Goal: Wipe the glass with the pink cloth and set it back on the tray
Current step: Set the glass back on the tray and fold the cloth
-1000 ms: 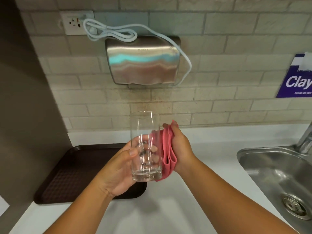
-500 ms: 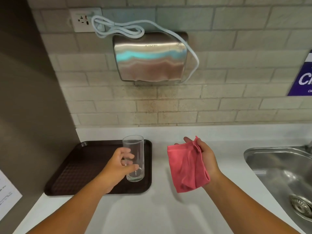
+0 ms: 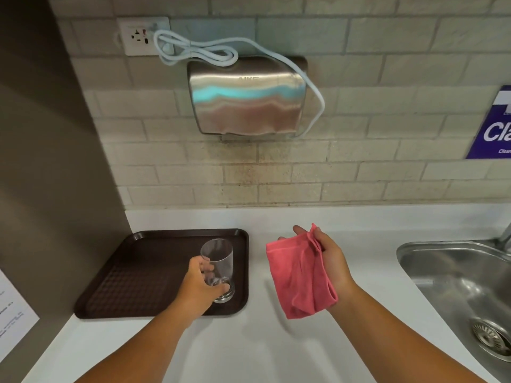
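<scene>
**Glass on the tray, release still to come**

Head view: You are holding the glass low on its body with your left hand, fingers wrapped round the base. It is standing upright, and its base appears to be resting on the brown tray, in the corner nearest your right hand. Whether it is bearing its full weight there is hard to tell from this angle. Your right hand is hovering above the counter, well apart from the glass, pinching the pink cloth between thumb and fingers so that it is hanging down in loose folds.

Judging from this, the wiping looks finished and the set-down is nearly complete. What is left is for you to open the left hand and draw it away without tipping the glass.

The white countertop is lying bare under both forearms. A steel sink is sitting just beyond your right hand, its drain showing. Above and beyond both hands, a metal hand dryer is hanging on the tiled wall, its white cable looping up to a socket. A blue sign is showing at the wall's edge past your right hand.
</scene>
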Demonstrator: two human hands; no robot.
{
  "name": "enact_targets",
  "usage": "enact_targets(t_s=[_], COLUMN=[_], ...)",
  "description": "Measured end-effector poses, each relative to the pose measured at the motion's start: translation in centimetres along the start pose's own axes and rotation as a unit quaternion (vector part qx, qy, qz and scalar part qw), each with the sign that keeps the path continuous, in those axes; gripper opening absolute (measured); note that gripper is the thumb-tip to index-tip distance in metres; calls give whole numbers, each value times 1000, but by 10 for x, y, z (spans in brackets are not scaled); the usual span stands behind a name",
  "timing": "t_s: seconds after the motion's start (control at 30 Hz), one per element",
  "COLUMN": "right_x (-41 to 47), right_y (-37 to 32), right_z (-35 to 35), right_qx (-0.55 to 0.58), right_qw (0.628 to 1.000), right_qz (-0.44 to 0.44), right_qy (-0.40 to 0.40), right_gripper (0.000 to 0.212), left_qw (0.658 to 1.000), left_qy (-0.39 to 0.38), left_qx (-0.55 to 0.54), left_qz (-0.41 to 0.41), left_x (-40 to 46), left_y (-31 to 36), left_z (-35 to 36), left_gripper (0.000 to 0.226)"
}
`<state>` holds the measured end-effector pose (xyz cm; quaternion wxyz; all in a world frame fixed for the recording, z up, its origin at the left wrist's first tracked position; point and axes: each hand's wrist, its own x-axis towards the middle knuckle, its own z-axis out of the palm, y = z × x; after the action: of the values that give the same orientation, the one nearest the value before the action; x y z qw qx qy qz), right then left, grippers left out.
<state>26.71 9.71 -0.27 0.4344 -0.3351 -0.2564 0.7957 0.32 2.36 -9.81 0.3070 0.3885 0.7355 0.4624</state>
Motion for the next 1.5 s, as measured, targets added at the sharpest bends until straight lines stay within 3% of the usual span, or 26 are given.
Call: enact_targets(t_s=[0.13,0.23,0.33,0.4,0.47,0.57,0.67,0.8,0.9,0.97,1.03,1.17,1.37,1.5], right_x=[-3,-8,-12,-15,-20,-27,-33,-43,-51,-55,-58,-59,-53,-39], right_y=[1,-1,-3,-2,-1,-1,-1,-7,-22,-32,-37,-36,-50,-62], right_z=[0,1,4,8,13,18,15,3,-13,-20,-20,-15,-34,-48], right_qx=[-6,-3,-1,1,4,24,51,34,-53,-194,-345,-514,-600,-655], right_qw=[1000,1000,1000,1000,999,998,995,992,984,963,917,826,771,731], right_qz=[-2,-3,-9,-10,-8,-3,1,-39,-79,-94,-113,-130,-129,-124], right_qy=[-1,-7,-11,-18,-33,-63,-87,-115,-150,-165,-163,-191,-169,-147], right_gripper=[57,57,56,56,57,65,68,78,92,93,76,48,25,18], left_qw=[999,998,974,950,956,991,962,953,970,956,920,867,863,882], left_qy=[-28,18,144,170,119,-71,-221,-218,-204,-217,-255,-289,-337,-332], left_qx=[9,54,69,59,31,-70,-163,-209,-73,65,180,307,314,284], left_qz=[-17,8,162,255,265,90,-3,22,113,187,236,267,207,176], left_x=[-3,-22,-49,-70,-82,-89,-96,-90,-83,-82,-82,-82,-67,-50], left_y=[3,20,49,74,93,115,119,121,138,155,171,184,166,149], left_z=[-2,-11,-11,-2,12,25,27,22,8,2,4,17,19,28], left_gripper=[97,123,87,59,50,46,29,18,8,7,7,10,16,24])
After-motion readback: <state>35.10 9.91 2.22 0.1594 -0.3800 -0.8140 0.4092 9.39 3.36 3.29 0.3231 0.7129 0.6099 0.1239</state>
